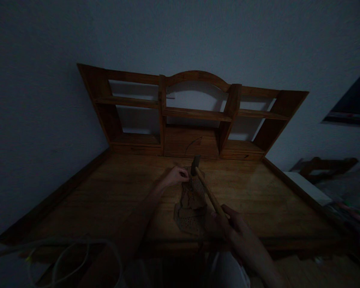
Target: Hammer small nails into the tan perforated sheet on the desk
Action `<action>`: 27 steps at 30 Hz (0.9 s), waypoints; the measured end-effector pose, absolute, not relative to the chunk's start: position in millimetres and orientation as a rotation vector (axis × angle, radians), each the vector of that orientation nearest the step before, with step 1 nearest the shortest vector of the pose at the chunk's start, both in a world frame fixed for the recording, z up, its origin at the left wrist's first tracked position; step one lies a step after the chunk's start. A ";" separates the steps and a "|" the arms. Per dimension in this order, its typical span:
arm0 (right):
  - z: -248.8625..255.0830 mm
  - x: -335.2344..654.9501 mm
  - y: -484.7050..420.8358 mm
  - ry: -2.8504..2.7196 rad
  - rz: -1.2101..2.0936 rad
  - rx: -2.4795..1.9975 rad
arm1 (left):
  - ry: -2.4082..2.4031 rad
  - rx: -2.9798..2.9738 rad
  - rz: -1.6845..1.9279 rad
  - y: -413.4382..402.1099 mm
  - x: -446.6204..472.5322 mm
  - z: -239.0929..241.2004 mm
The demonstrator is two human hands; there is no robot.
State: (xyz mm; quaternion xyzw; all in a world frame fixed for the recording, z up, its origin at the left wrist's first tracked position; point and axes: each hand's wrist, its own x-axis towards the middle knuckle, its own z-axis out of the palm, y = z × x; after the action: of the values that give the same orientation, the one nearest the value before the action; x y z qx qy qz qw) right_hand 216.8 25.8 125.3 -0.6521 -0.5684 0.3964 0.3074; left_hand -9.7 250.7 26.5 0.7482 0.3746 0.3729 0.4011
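Note:
My right hand (pixel 235 229) is wrapped round the lower handle of a hammer (pixel 212 197). The hammer's dark metal head is up at the far end of a rough brown piece (pixel 195 198), close to the fingers of my left hand (pixel 176 175). Those fingers are pinched together at the upper left edge of the piece. Whatever they hold is too small and dark to make out. The brown piece looks layered and cracked, like wood or cork, and rests on a flat speckled slab (pixel 188 225) near the front of the desk.
The wooden desk (pixel 117 188) carries a shelf unit (pixel 195 115) along its back, against the wall. A pale cord (pixel 63 241) loops at the lower left. To the right are a white surface (pixel 307 187) and a wooden chair back (pixel 330 165). The light is dim.

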 end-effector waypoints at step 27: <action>133.5 210.9 17.4 -1.445 1.049 -1.670 | 1.017 1.842 0.870 244.6 -4.1 28.0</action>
State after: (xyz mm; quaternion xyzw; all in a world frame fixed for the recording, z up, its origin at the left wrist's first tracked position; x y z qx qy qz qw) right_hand 210.9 17.4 133.5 -0.6420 -0.5554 0.4034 0.3415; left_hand -4.1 244.6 28.0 0.7344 0.4057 0.3470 0.4191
